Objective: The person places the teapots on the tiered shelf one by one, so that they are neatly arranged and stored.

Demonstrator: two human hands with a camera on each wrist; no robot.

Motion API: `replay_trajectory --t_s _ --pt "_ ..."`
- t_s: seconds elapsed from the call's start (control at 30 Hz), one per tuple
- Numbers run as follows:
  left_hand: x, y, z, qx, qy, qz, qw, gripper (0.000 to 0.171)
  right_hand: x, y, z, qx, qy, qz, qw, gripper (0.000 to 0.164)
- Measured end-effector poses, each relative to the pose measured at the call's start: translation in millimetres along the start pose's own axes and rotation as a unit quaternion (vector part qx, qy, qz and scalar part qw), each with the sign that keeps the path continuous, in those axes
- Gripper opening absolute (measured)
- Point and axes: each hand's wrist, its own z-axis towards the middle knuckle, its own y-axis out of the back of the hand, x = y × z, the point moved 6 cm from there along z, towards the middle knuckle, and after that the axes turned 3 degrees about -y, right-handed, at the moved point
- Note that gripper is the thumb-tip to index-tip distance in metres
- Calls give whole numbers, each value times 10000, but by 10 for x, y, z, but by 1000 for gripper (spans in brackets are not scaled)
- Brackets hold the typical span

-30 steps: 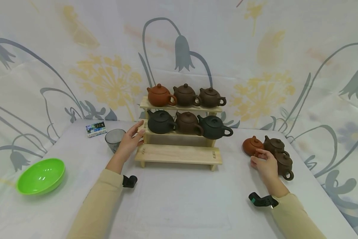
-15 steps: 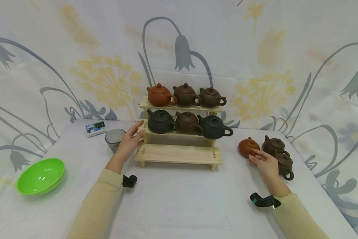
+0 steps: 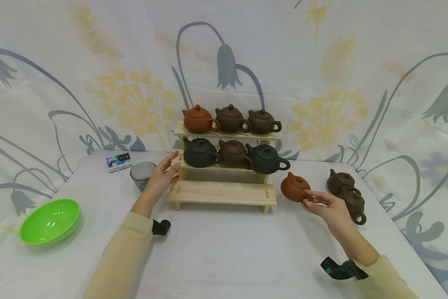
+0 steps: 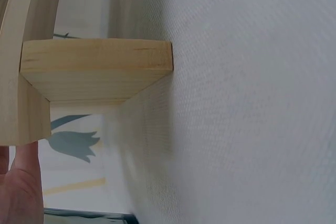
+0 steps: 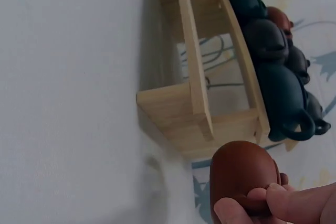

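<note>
My right hand (image 3: pixel 329 209) pinches the handle of a reddish-brown teapot (image 3: pixel 294 187), which hangs above the table right of the wooden three-tier stand (image 3: pixel 221 192). In the right wrist view, fingers and thumb close on the handle of that teapot (image 5: pixel 244 171). My left hand (image 3: pixel 159 179) rests with its fingers against the stand's left side, at the middle tier. Three teapots stand on the top tier: an orange-red teapot (image 3: pixel 199 120) and two brown ones. On the middle tier are a black teapot (image 3: pixel 199 153), a brown teapot (image 3: pixel 233 154) and a dark green-black teapot (image 3: pixel 265 159). The bottom tier is bare.
Two dark brown teapots (image 3: pixel 341 182) stand close together at the table's right. Left of my left hand is a grey glass cup (image 3: pixel 141 174). A small patterned box (image 3: pixel 119 162) lies behind it, and a green bowl (image 3: pixel 50 222) sits at far left.
My right hand has lifted the reddish-brown teapot from beside the two dark teapots and carried it left towards the stand. My left hand stays at the stand.
</note>
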Motion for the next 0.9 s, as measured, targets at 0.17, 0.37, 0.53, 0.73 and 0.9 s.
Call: replay_trajectory --t_s 0.17,0.37,0.53,0.73,0.9 --pt "-3 -1 1 0 12 10 10000 54 96 -69 -123 332 367 89 9987 40" --pt "-7 -7 -1 -1 34 -20 10000 54 187 -213 -214 657 595 -39 9961 40" --pt "-7 -6 -4 -28 59 -29 10000 53 212 -365 -213 841 601 -178 9945 41" --pt "-8 -8 0 -6 75 -41 10000 54 255 -566 -195 1039 487 -61 9934 40" --pt "-12 -8 1 12 57 -72 10000 53 295 -762 -163 1143 376 -143 9926 38"
